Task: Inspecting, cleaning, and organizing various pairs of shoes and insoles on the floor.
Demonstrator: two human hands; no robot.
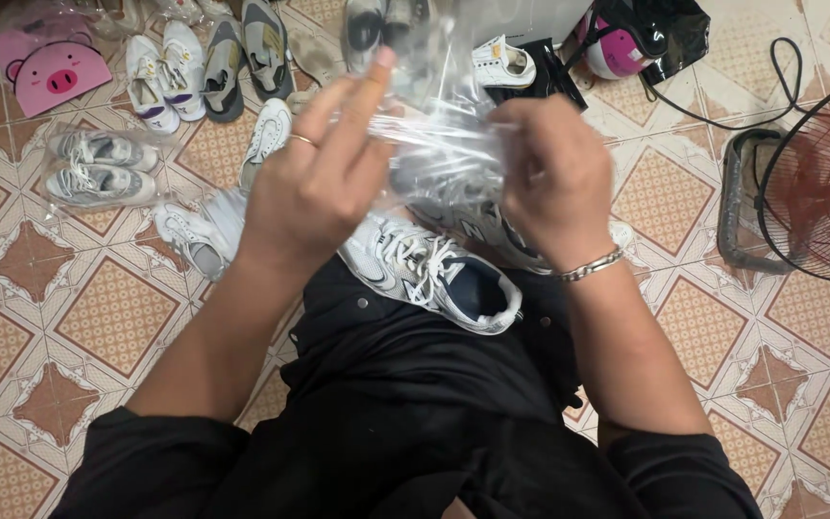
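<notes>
— Inspector: State of the hands?
— Aide: Left hand [314, 187] and right hand [551, 183] both pinch a clear plastic bag [444, 125] above the white sneaker [434, 274] on the lap.
— Inspector: Risk?
— Aide: Thin film likely tears if pulled apart.

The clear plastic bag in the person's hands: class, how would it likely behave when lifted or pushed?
The clear plastic bag is crumpled between the left hand and right hand, so probably floppy and very light. Its glossy sheen suggests it may be slippery.
</notes>
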